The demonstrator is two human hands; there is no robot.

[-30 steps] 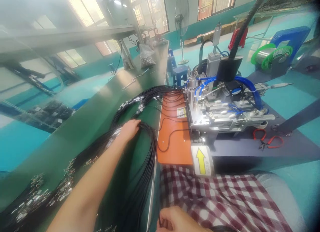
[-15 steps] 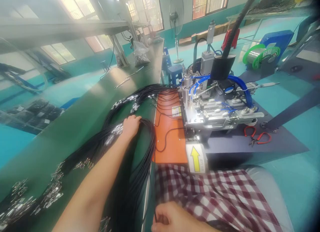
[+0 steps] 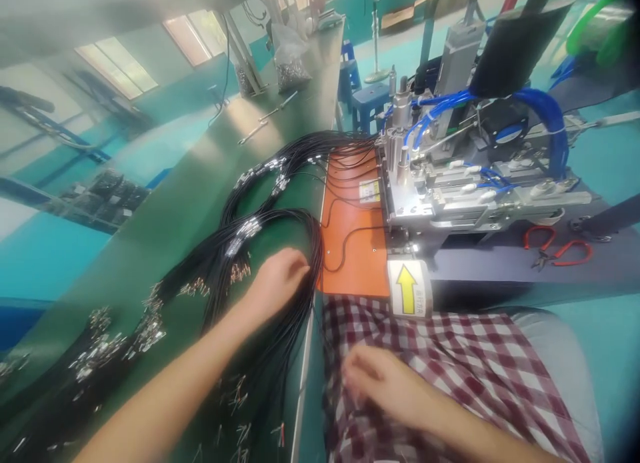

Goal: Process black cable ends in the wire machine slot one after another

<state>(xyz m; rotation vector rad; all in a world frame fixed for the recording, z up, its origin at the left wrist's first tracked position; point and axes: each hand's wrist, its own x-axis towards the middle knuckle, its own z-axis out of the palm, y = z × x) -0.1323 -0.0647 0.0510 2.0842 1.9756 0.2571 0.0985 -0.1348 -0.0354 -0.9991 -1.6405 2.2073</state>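
Bundles of thin black cables with silvery connector ends curve over the green table. My left hand is at the inner side of the looped bundle near the table's edge, its curled fingertips against the black strands; what they grip is hidden. Over the checkered cloth on my lap hovers my right hand, fingers curled and blurred, with nothing clearly visible in them. One black cable lies across the orange plate and reaches the metal machine.
Red-handled pliers lie on the machine's dark base at right. A white label roll with a yellow arrow sits at the plate's corner. Clear bags of small parts and thin tools are farther back, beyond the cables.
My left hand has moved from the top of the cable loop down to its inner side. My right hand has risen from the bottom edge over the lap. The view has shifted.
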